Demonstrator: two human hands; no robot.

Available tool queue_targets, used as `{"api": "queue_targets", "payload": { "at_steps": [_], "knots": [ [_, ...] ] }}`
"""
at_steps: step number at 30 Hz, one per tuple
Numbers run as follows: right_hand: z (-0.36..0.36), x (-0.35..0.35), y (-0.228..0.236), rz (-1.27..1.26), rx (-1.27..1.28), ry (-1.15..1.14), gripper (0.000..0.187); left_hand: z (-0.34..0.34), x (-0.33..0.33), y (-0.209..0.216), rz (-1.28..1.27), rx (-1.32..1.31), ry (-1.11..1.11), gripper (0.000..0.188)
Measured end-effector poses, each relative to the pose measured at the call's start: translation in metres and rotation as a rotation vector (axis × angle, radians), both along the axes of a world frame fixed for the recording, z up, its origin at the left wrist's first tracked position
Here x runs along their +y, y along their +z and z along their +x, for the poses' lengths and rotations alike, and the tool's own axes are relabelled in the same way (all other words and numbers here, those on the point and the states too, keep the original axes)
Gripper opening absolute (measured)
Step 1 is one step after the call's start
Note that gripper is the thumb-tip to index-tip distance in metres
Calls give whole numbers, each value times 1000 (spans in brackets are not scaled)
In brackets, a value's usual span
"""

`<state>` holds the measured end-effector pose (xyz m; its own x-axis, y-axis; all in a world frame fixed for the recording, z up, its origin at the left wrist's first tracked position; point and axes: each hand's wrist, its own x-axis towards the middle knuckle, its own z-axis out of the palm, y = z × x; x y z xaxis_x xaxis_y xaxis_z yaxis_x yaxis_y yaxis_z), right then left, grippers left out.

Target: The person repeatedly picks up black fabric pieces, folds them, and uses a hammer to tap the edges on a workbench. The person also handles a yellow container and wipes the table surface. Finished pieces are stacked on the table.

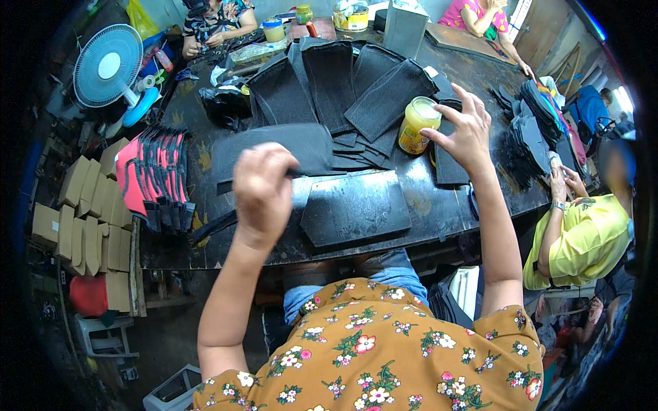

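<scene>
My left hand [264, 177], slightly blurred, has its fingers curled at the near edge of a black fabric piece [301, 142] that is smeared by motion. My right hand [466, 131] is raised with thumb and fingers spread, close beside an open glass jar [414, 137] of pale yellow contents; whether the thumb touches the jar cannot be made out. Small black strips [360, 154] lie to the jar's left. In front of me, a dark flat board [356, 209] rests near the table edge. Behind it, several black fabric panels [327, 79] overlap in a fan.
Stacked pink-and-black pieces [154, 175] stand at the table's left. More black pieces [526, 140] are piled at right, beside a co-worker in a yellow shirt [589, 236]. A grey metal block [404, 29] stands at the back. Left are a fan [108, 66] and cardboard boxes [96, 205].
</scene>
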<state>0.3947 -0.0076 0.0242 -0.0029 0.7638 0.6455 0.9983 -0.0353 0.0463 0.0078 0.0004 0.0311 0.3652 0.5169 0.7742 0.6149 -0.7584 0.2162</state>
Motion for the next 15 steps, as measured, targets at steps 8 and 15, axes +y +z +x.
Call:
{"api": "queue_targets", "payload": {
  "at_steps": [8, 15],
  "knots": [
    [5, 23, 5, -43, 3, 123, 43, 0, -50, -71, -616, 174, -187, 21],
    [-4, -10, -2, 172, 0, 85, 32, 16, -8, -81, -429, -49, -56, 27]
  ]
}}
